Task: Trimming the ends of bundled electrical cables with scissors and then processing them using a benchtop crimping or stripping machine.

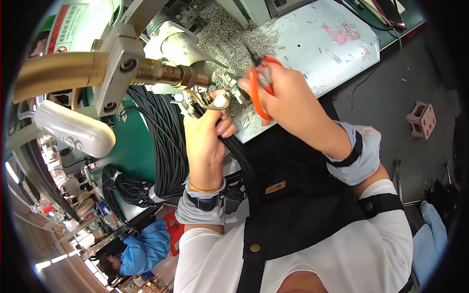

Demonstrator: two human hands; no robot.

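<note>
My left hand [202,139] is closed around the end of a bundle of black cables [237,151], just below a brass nozzle [163,73]. Small metal and white connector ends [190,105] stick out past its fingers. In my right hand [288,93] are orange-handled scissors [254,95], with a dark pointed blade toward the far side. The fingertips of my right hand are close to a small whitish connector piece [233,80]; whether they touch it I cannot tell. Both hands work over the near edge of a pale metal tray [312,53].
Loose silvery bits [220,29] heap on the tray. A gold hose [58,73] runs into a clamp [119,68] at left, above a white rounded housing [73,128]. Coiled black cables [161,132] lie on the green bench. A pink stool [421,120] stands right; a person in blue [146,249] sits lower left.
</note>
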